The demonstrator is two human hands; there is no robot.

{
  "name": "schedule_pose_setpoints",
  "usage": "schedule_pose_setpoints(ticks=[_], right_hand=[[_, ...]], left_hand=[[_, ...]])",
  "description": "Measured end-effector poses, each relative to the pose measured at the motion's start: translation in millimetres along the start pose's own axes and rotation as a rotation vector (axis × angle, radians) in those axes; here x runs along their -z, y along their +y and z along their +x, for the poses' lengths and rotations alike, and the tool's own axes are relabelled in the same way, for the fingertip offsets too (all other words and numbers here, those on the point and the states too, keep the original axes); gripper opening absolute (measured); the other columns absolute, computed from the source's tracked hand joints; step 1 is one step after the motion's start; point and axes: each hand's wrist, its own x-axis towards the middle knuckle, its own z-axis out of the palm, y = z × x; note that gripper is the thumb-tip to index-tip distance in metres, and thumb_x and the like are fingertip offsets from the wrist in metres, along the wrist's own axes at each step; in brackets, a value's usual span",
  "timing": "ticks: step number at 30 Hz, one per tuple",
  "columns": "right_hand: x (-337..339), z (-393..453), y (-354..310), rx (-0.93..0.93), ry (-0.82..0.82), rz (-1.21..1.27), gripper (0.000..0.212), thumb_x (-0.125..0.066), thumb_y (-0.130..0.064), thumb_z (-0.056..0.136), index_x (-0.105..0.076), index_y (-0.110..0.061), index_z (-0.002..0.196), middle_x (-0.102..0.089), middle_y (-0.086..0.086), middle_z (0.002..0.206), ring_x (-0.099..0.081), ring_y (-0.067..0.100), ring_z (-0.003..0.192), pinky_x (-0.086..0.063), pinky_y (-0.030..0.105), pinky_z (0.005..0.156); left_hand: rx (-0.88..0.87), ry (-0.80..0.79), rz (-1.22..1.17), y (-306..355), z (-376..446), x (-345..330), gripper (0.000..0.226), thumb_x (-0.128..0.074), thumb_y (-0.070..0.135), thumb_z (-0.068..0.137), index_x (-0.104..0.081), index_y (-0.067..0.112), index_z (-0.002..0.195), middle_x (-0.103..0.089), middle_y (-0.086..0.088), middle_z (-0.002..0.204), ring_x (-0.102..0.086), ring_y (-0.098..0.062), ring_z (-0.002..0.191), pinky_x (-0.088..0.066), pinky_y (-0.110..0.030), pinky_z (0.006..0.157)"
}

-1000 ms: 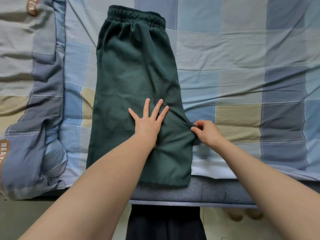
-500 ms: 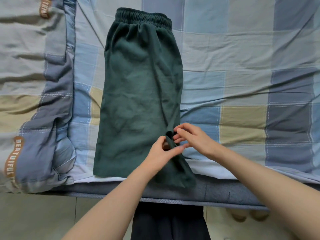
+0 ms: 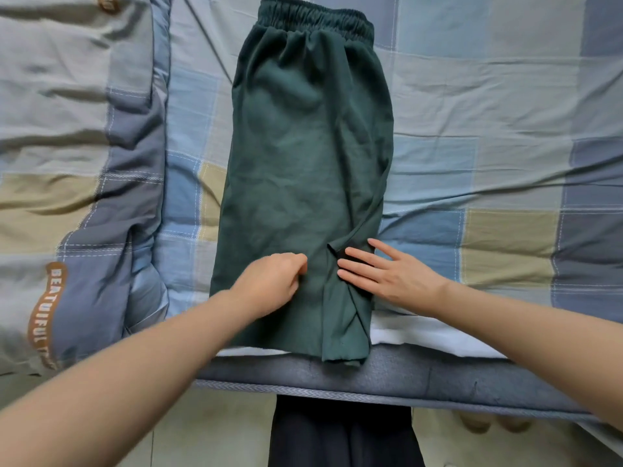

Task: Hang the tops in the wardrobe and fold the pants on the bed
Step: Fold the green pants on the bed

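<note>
Dark green pants lie folded lengthwise on the checked bed sheet, elastic waistband at the far end and leg hems at the near mattress edge. The crotch flap is turned in over the right side of the legs. My left hand rests on the lower part of the pants with its fingers curled; whether it pinches fabric I cannot tell. To its right, my right hand lies flat with straight fingers, pressing the turned-in flap at the pants' right edge.
A bunched checked quilt with a brown "BEAUTIFUL" label lies along the left of the bed. The grey mattress edge runs across the front. Below it are my dark trouser legs and the floor.
Both hands pinched the crotch flap at the right edge and turned it inward. Now the right hand has flattened onto it and the left hand has shifted left onto the pants.
</note>
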Motion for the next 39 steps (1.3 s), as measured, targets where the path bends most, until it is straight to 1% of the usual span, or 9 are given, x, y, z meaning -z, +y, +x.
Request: schedule_pose_setpoints(ticks=[5,9,13,16,19,22,24,29,39], right_hand=[[-17.9,5.4,-3.5,-0.019,0.045,-0.077,0.052,-0.043,-0.009,0.093,-0.04,-0.014,0.145,-0.045,0.001,0.147,-0.04,0.026,0.137,-0.037,0.051,0.108],[-25.5,13.4,-13.2,-0.081,0.098,-0.044,0.05,-0.034,-0.006,0.092,-0.049,-0.011,0.14,-0.052,0.003,0.142,-0.046,0.028,0.132,-0.04,0.054,0.104],[-20.7,18.4,-9.0,-0.098,0.134,0.1,0.049,-0.04,-0.009,0.089,-0.055,-0.016,0.136,-0.056,0.001,0.138,-0.049,0.025,0.13,-0.041,0.052,0.104],[-14.1,19.6,1.2,-0.149,0.032,0.39,0.059,-0.056,-0.01,0.084,-0.048,-0.024,0.141,-0.048,-0.008,0.144,-0.037,0.014,0.139,-0.026,0.043,0.116],[1.3,24.6,10.0,-0.413,0.018,1.069,0.053,-0.047,-0.003,0.081,-0.06,-0.025,0.128,-0.058,-0.012,0.132,-0.046,0.001,0.128,-0.028,0.024,0.113],[17.2,38.4,33.4,-0.926,0.384,1.762,0.023,-0.052,-0.002,0.089,-0.07,-0.017,0.09,-0.071,-0.007,0.093,-0.062,0.006,0.089,-0.051,0.019,0.078],[17.8,47.7,53.4,-1.246,0.432,2.038,0.013,-0.055,-0.012,0.094,-0.068,-0.012,0.095,-0.071,0.005,0.104,-0.066,0.019,0.091,-0.056,0.031,0.08],[18.3,63.6,78.5,-1.523,0.276,2.097,0.03,-0.055,-0.045,0.093,-0.064,-0.017,0.096,-0.075,-0.003,0.086,-0.072,0.017,0.077,-0.055,0.031,0.062],[15.1,42.1,60.2,-1.405,0.29,1.917,0.028,-0.054,-0.034,0.096,-0.059,-0.006,0.09,-0.056,0.011,0.087,-0.055,0.016,0.075,-0.055,0.026,0.064]], left_hand=[[-0.64,0.151,0.601,-89.4,-35.5,34.1,0.038,-0.039,0.007,0.087,-0.07,0.012,0.108,-0.064,-0.008,0.128,-0.058,-0.031,0.123,-0.049,-0.041,0.098],[-0.551,0.083,0.749,-133.7,-41.0,43.8,0.063,-0.027,0.002,0.088,-0.035,0.019,0.148,-0.024,-0.002,0.159,-0.012,-0.022,0.149,-0.021,-0.044,0.119],[-0.524,0.066,0.737,-122.0,-23.9,43.9,0.06,-0.03,0.008,0.088,-0.048,0.022,0.144,-0.041,-0.002,0.151,-0.044,-0.025,0.136,-0.039,-0.053,0.108],[-0.512,0.067,0.597,-116.4,-13.6,47.9,0.059,-0.046,0.007,0.084,-0.053,0.023,0.14,-0.044,0.0,0.149,-0.041,-0.025,0.138,-0.032,-0.051,0.113],[-0.185,-0.069,-0.047,-110.5,-8.4,51.3,0.067,-0.048,-0.011,0.073,-0.062,0.02,0.13,-0.049,0.008,0.143,-0.038,-0.012,0.138,-0.02,-0.032,0.118],[0.253,0.114,-0.891,-103.1,6.6,72.3,0.022,-0.051,0.008,0.091,-0.073,0.013,0.092,-0.071,-0.001,0.096,-0.06,-0.007,0.086,-0.051,-0.019,0.075],[0.447,0.189,-1.087,-108.1,19.5,85.3,0.024,-0.056,0.02,0.097,-0.069,0.007,0.081,-0.069,0.0,0.077,-0.058,-0.009,0.065,-0.046,-0.016,0.053],[0.561,0.159,-1.007,-114.9,32.9,89.6,0.042,-0.065,0.052,0.087,-0.059,0.01,0.08,-0.063,0.003,0.074,-0.055,-0.012,0.06,-0.038,-0.021,0.058],[0.645,0.193,-1.281,-112.7,11.9,69.3,0.029,-0.056,0.022,0.098,-0.067,-0.005,0.097,-0.067,-0.018,0.099,-0.059,-0.024,0.088,-0.045,-0.032,0.081]])
